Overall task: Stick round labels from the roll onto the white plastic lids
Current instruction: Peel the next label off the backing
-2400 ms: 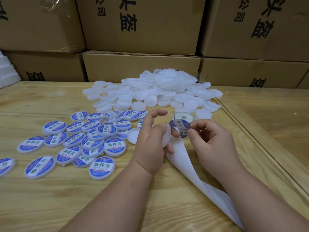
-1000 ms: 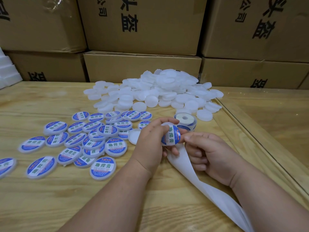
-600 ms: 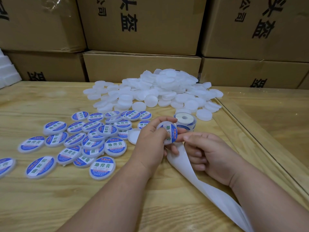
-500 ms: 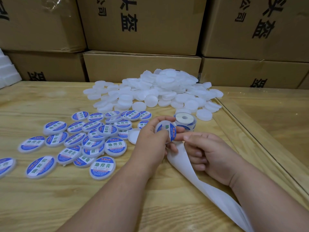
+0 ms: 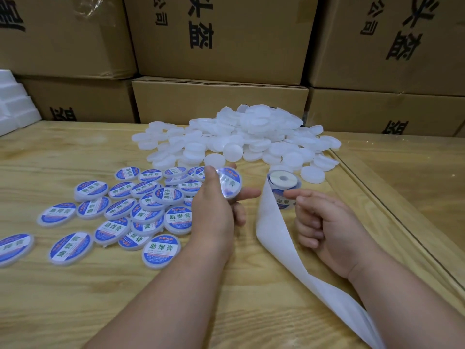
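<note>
My left hand [image 5: 214, 217] holds a white lid with a fresh blue label [image 5: 228, 183] between thumb and fingers, lifted above the table and blurred. My right hand [image 5: 324, 222] lies to the right with three fingers curled in and the index finger stretched toward the blue label on the label roll [image 5: 284, 178]. The roll stands just beyond that hand. Its white backing strip [image 5: 276, 238] trails down to the lower right. A heap of plain white lids [image 5: 241, 139] lies at the back. Several labelled lids [image 5: 151, 210] are spread on the left.
The wooden table [image 5: 75, 298] has a raised seam [image 5: 392, 212] running along the right side. Stacked cardboard boxes [image 5: 219, 96] form a wall behind the heap. White foam blocks [image 5: 15, 107] sit at the far left edge.
The label went from my right fingers onto the lid in my left hand. My hands have since parted: the left carried the lid up and left, the right drew back toward the roll.
</note>
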Available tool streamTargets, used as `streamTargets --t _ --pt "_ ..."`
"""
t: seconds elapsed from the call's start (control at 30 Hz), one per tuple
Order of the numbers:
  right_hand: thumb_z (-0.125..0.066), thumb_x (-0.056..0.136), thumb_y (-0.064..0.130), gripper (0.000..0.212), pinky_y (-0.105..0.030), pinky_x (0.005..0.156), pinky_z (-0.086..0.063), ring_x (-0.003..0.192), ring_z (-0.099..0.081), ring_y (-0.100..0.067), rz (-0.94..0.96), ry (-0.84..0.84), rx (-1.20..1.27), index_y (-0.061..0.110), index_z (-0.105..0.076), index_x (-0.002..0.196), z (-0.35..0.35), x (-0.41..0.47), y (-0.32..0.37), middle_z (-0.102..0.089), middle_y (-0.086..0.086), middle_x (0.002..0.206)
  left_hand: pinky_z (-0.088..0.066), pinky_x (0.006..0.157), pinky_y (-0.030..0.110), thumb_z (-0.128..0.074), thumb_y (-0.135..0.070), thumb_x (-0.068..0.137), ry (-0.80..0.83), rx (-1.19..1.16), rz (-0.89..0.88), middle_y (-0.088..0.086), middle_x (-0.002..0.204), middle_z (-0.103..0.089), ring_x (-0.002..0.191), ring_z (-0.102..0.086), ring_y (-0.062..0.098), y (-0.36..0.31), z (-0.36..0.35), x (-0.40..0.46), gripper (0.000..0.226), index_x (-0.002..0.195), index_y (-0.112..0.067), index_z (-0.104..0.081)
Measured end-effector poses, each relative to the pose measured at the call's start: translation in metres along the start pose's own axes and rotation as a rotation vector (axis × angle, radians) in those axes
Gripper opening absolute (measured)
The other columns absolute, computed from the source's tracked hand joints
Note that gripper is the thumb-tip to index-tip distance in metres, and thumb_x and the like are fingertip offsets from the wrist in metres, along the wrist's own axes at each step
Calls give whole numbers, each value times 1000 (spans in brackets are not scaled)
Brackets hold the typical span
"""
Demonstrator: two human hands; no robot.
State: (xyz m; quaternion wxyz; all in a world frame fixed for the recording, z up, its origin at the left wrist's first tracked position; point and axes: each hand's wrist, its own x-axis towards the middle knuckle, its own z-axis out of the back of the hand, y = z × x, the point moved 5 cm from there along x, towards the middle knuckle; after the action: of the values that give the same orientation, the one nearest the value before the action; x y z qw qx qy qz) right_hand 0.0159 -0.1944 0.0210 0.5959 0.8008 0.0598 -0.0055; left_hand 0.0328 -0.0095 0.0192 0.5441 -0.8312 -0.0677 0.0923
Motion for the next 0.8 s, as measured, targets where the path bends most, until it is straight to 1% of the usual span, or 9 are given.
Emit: streamTargets --t 0.1,0.2,0.27,0.37,0.47,0.57,0.63,0.7,0.8 --pt "-52 96 7 26 -21 38 -20 43 -20 -10 0 -2 -2 12 -77 90 0 0 0 -27 2 55 -31 37 22 -35 -55 105 -56 36 -27 3 61 -68 35 -38 15 1 2 1 54 95 -10 -61" --pt "-51 96 7 26 -21 39 -21 43 -20 -10 11 -7 -1 12 -76 92 0 -1 1 -26 1 55 -36 40 22 -51 -43 103 -84 26 -47 -4 70 -72 40 -44 11 0 4 1 31 94 -15 -59" --pt "-51 96 7 26 -21 38 -21 43 -21 -10 14 -10 -1 12 -76 91 1 0 0 -26 1 55 -42 46 22 -60 -29 101 -92 -97 -34 -6 79 -74 46 -50 9 -1 4 1 13 92 -19 -62" --pt "-52 95 7 28 -22 37 -22 43 -21 -9 19 -5 -2 15 -78 88 1 0 -1 -27 2 54 -49 55 21 -63 -13 98 -98 -275 -6 -6 92 -78 59 -62 6 -2 6 4 11 91 -18 -68" --pt "-54 93 6 30 -22 39 -22 44 -23 -10 107 -123 -43 19 -77 81 9 0 0 -31 4 52 -50 55 20 -57 -16 103 -96 -379 42 -5 99 -79 63 -65 7 0 6 7 12 98 -14 -67" --pt "-57 91 9 27 -22 41 -28 45 -29 -11 257 -352 -348 25 -75 79 24 -2 9 -41 11 50 -49 54 20 -47 -31 107 -96 -387 83 -3 95 -79 61 -65 7 1 5 10 23 110 -18 -65" --pt "-58 92 9 27 -18 39 -30 42 -32 -8 284 -398 -447 28 -74 81 28 -1 10 -45 15 49 -48 55 21 -40 -39 108 -63 -328 83 -2 95 -79 61 -64 8 2 4 10 33 111 -18 -66" --pt "-59 92 8 26 -14 40 -32 41 -37 -3 305 -380 -478 27 -74 84 25 0 9 -53 18 55 -48 56 20 -41 -35 108 -7 -152 16 -3 96 -79 66 -65 9 1 -2 6 31 109 -22 -69" --pt "-62 92 7 27 -11 47 -38 50 -44 -1 326 -322 -557 32 -73 95 17 2 6 -62 12 86 -49 68 12 -56 -23 100 134 264 -177 -18 104 -74 90 -65 -1 3 -19 -5 21 107 -37 -70"
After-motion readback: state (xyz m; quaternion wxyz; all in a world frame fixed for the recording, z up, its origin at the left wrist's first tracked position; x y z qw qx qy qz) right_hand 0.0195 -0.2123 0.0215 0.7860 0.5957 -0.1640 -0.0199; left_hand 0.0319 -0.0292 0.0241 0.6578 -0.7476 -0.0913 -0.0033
